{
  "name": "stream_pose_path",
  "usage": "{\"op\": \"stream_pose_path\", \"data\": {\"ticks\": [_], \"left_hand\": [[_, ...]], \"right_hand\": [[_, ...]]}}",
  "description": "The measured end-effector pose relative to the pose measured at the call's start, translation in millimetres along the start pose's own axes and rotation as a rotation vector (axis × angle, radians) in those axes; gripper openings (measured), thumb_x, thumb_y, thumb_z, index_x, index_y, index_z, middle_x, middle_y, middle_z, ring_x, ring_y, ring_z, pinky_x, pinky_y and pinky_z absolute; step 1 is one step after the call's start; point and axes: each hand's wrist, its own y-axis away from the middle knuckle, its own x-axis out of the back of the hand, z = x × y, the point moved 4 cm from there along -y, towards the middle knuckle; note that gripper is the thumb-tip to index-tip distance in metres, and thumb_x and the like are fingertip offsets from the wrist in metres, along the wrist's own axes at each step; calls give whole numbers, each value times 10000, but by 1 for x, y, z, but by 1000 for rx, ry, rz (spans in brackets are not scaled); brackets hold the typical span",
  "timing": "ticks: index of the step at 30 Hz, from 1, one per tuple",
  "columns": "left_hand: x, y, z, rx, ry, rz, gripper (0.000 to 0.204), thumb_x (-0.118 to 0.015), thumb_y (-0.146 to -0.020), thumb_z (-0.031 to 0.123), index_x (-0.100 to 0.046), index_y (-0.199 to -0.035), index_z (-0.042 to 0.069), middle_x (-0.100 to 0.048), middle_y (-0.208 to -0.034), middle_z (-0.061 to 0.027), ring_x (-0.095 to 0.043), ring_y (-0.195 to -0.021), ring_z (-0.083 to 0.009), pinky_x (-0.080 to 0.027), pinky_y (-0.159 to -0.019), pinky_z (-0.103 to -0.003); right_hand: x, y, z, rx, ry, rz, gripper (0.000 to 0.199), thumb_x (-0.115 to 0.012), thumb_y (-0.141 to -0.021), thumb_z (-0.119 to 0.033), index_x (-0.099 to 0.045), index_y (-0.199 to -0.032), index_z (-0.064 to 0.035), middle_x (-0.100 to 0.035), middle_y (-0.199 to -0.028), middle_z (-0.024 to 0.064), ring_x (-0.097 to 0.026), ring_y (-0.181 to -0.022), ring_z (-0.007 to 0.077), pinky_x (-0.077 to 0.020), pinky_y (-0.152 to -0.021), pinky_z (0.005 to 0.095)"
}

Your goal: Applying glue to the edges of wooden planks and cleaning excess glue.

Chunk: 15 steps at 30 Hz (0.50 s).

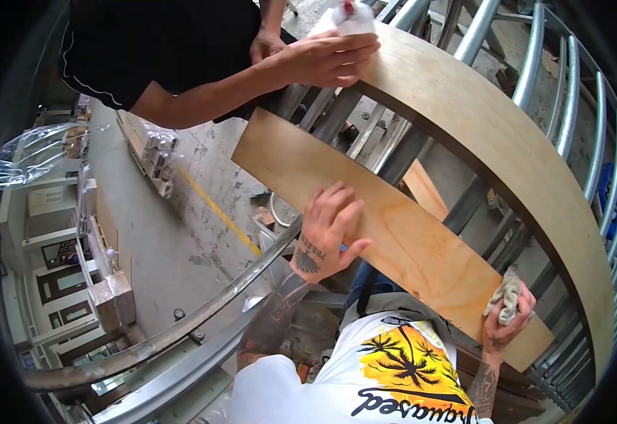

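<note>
A long wooden board lies slantwise before me across a metal rack. My left hand rests near the board's near edge, its fingers stretched out and nothing in it. Toward the board's right end, my right hand is closed on a crumpled whitish rag that touches the wood. Parts of the right fingers are hidden behind the rag. Beyond this board runs a second pale board, also on the rack.
Across from me, a co-worker in black has one hand at a white bottle with a red top. Rounded metal bars rise at the right. A metal rail crosses at lower left, above grey floor with a yellow line.
</note>
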Motion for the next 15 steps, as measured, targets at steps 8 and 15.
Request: {"op": "stream_pose_path", "data": {"ticks": [8, 15], "left_hand": [[17, 1, -58, 91, -91, 46, 584, -719, -853, 384, -566, -1306, 50, -524, -1370, -188, -496, -1290, -401, -351, -1091, -551], [18, 7, -91, 143, -43, 182, 467, -695, -863, 362, -637, -1211, 55, -565, -1301, -161, -551, -1219, -374, -407, -1024, -502]], "right_hand": [[-3, 6, 9, -44, 15, 1, 338, -564, -892, -10, -458, -1212, -26, -591, -1251, 235, -577, -1121, 408, -442, -1001, 499], [-4, 17, 19, -133, 166, 39, 355, -541, -884, -66, -437, -1219, -13, -585, -1238, 251, -566, -1092, 438, -436, -992, 534]]}}
